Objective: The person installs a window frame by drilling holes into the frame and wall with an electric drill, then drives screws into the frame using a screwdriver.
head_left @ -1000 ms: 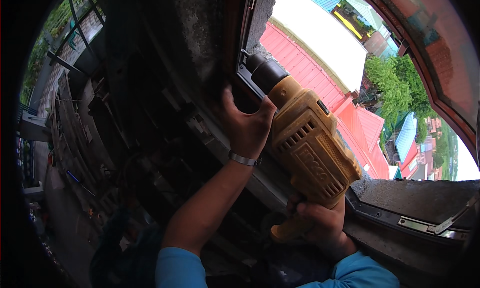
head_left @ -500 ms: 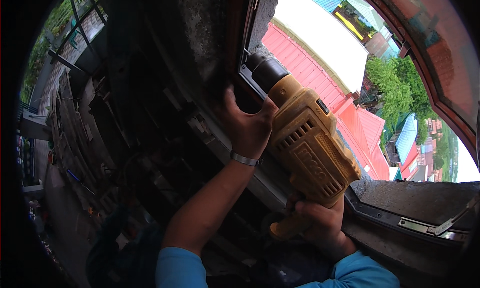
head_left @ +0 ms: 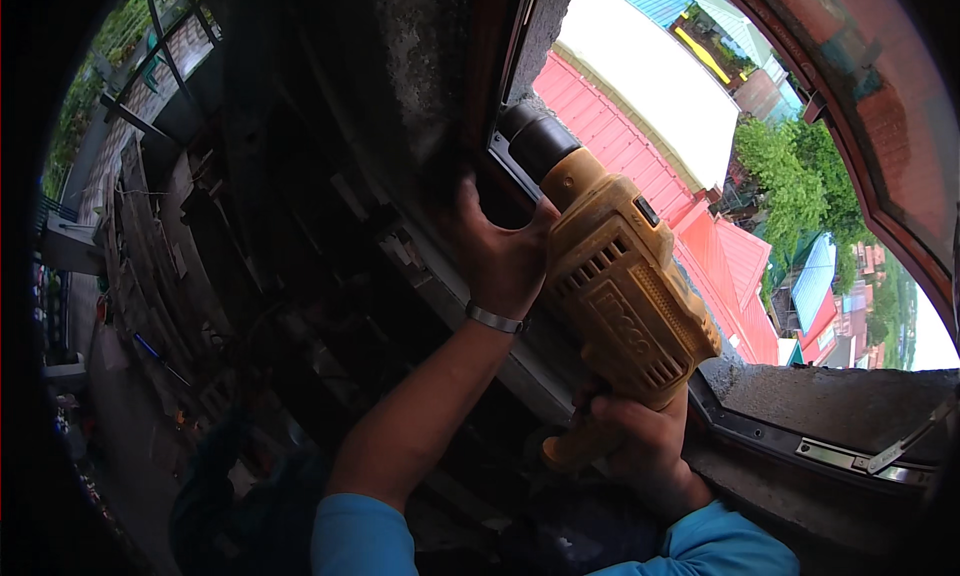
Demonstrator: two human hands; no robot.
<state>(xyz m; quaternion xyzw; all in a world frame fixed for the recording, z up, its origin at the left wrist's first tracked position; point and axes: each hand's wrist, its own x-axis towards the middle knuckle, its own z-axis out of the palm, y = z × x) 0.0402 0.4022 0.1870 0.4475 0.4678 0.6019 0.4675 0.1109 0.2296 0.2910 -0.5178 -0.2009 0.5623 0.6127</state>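
Note:
A yellow rotary hammer drill point(head_left: 625, 276) slants across the middle, its black chuck point(head_left: 542, 141) up against the dark window frame point(head_left: 490, 71). My right hand point(head_left: 645, 438) is wrapped round its rear handle at the lower end. On the other side, my left hand point(head_left: 500, 251) has its thumb against the drill's front housing. Its fingers are spread away from the thumb, reaching up toward the frame, and their tips fade into shadow. The drill's tip is hidden at the frame, so I cannot tell whether a bit is in it.
An open window sash point(head_left: 870, 126) swings out at the right, with a metal stay point(head_left: 870, 458) along the lower frame. A rough concrete sill point(head_left: 830, 401) lies beside it. Outside are red roofs point(head_left: 720, 246) and trees. Planks point(head_left: 150, 256) and clutter lie in the dark at left.
The view has shifted very slightly. Both hands and the drill keep nearly the same place against the window frame.

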